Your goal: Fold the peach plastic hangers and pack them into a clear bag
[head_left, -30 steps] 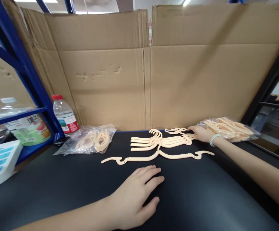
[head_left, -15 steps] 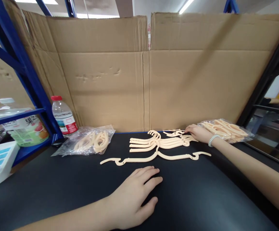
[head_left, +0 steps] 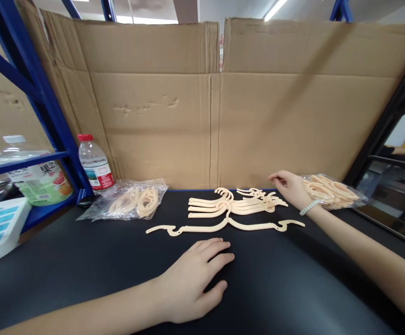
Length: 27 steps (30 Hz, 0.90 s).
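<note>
A stack of cream plastic hangers (head_left: 235,206) lies mid-table on the black mat (head_left: 293,288), one single hanger (head_left: 225,226) in front of it. The right hand (head_left: 289,188) hovers at the stack's right end, fingers loosely curled and holding nothing. The left hand (head_left: 197,277) rests flat, fingers spread; label text on the red-capped bottle (head_left: 95,164) is unreadable.

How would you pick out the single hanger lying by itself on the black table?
Start at the cardboard wall behind the black table. In front of its centre seam lies a stack of cream hangers, with the right hand at its right end. The single hanger lies just nearer, between the stack and the flat left hand: alone, fully spread, not bagged.
</note>
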Tool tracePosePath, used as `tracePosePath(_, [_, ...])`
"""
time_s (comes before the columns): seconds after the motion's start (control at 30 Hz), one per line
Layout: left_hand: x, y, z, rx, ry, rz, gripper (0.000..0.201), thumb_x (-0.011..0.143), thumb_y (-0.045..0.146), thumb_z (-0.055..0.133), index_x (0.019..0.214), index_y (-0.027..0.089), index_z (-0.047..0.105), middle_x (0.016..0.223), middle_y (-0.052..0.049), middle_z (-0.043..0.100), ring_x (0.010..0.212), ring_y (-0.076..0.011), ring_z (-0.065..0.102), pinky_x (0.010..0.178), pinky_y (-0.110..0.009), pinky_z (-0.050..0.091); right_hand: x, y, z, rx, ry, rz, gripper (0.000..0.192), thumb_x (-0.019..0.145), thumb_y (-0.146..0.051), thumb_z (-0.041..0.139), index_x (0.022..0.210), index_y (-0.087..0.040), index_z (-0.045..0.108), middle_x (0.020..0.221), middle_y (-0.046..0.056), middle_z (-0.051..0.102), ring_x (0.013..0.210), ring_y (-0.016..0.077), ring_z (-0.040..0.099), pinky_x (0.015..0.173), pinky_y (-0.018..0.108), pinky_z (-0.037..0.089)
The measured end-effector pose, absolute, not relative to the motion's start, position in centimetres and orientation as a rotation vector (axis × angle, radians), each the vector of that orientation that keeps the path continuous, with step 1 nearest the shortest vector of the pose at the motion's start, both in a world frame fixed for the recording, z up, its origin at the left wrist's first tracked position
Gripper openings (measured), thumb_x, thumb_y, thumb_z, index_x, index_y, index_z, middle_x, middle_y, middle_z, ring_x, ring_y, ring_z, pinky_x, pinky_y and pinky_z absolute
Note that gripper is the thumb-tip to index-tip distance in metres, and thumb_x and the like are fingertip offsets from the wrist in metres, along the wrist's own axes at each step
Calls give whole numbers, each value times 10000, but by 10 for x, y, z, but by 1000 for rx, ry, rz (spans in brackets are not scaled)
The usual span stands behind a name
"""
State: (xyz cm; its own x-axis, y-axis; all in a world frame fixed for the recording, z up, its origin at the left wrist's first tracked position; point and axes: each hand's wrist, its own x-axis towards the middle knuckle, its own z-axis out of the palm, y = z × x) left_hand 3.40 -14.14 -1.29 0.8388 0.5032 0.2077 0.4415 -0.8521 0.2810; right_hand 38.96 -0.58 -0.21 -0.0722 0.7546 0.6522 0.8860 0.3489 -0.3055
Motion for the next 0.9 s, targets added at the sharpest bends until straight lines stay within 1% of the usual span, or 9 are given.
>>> tracePosePath(0.1, [34,-141,-13,2814,729,389,473,858,217,514,1329,181,496,1404,-136,491,1314,-291,424,1068,-470,394,388,-9,-1,-1488,-1901,-162,275,857,-173,402,999,-150,637,871,92,696,759,205,652,719,322,515])
tracePosePath(0.23, [35,-140,-12,2819,733,373,474,854,211,516,1327,180,496,1401,-138,492,1311,-292,427,1069,-467,394,389,-20,1,-1491,-2158,-19,201,822,-222,511,908,-158,681,725,46,662,637,184,611,607,288,482])
tracePosePath(0.37, [35,-140,-13,2807,711,405,475,852,209,524,1325,189,497,1400,-133,495,1308,-293,429,1067,-470,393,382,-32,1,-1394,-2406,90,213,755,-287,649,924,-175,713,823,46,632,692,178,601,629,278,480])
tracePosePath(0.5, [36,-140,-13,2794,729,368,477,861,210,515,1336,178,494,1412,-141,483,1318,-302,415,1074,-476,379,375,-33,-1,-1352,-2485,73,135,791,-205,582,823,-175,710,853,60,616,710,176,597,663,288,469])
tracePosePath(0.57, [36,-140,-12,2782,739,343,479,866,217,509,1343,170,492,1422,-143,470,1327,-303,402,1085,-472,366,375,-32,-2,-1338,-2484,45,163,825,-214,543,766,-179,691,828,59,617,681,172,591,645,290,464])
tracePosePath(0.63, [35,-140,-11,2764,740,329,476,869,221,506,1341,164,496,1431,-144,460,1335,-303,389,1096,-467,349,376,-33,0,-1328,-2453,-6,215,869,-247,495,780,-178,678,844,72,620,700,187,595,657,310,467])
tracePosePath(0.73, [34,-140,-11,2687,741,357,521,856,214,519,1370,154,456,1430,-142,460,1341,-295,377,1108,-459,327,372,-40,7,-1224,-2365,-96,262,922,-282,430,875,-182,668,881,91,630,762,208,604,688,339,480])
tracePosePath(0.83, [35,-140,-15,2488,787,462,598,835,208,543,1409,172,378,1404,-129,485,1312,-279,410,1094,-454,336,352,-56,14,-1031,-2190,-111,208,925,-312,494,900,-200,667,848,71,653,712,184,601,632,317,497])
tracePosePath(0.9, [39,-139,-18,2247,846,577,567,843,220,536,1387,192,380,1322,-117,556,1240,-260,484,1072,-455,351,328,-72,15,-970,-2016,-14,162,895,-324,570,886,-199,672,840,64,666,706,177,612,594,296,513])
